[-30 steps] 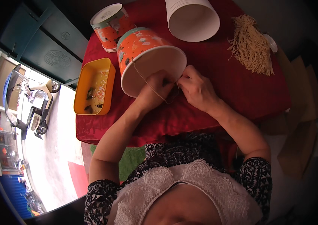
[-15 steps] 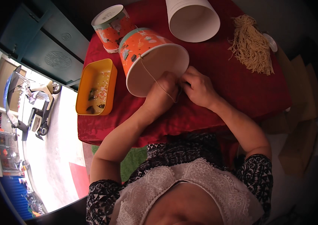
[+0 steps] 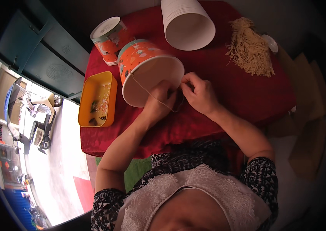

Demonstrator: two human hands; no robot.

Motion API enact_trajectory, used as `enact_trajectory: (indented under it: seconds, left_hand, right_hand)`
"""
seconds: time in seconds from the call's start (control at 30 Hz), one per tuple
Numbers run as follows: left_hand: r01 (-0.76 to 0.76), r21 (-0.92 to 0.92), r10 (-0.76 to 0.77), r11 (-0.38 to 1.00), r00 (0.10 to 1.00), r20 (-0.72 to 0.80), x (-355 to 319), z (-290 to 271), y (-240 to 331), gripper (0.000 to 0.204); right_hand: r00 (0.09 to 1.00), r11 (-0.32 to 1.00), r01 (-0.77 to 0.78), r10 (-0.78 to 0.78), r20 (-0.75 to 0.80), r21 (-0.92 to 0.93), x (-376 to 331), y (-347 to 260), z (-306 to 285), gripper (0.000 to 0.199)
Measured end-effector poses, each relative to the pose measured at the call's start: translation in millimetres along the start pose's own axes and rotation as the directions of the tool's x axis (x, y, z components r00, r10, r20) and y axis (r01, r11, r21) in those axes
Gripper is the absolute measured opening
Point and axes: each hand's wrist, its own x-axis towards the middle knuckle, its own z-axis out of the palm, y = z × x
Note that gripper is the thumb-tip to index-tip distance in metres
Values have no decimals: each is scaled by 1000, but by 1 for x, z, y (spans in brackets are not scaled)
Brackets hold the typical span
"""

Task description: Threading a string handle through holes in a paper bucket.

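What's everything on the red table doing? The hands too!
Front orange bucket: tipped, open mouth facing the person.
String: hanging slack across that mouth.
Left hand: curled at the mouth.
Right hand: fingers bent near the rim.
Back orange bucket: upside down.
White buckets: nested, lying sideways, open.
Yellow tray: open, holding small bits.
Twine bundle: lying loose-ended.

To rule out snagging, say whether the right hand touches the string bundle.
Apart: the head view shows red cloth between the right hand and string bundle.
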Motion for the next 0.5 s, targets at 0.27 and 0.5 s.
enact_trajectory:
  seconds: [0.27,0.5]
  left_hand:
    - [19,-117,-25,993,999,-48,0,7,-4,11]
    - [10,-181,-13,983,1000,-16,-1,8,-6,9]
  right_hand:
    - [996,997,-66,67,54,-25,-4,-4,5,15]
    - [998,1000,-20,21,58,-21,-6,5,8,14]
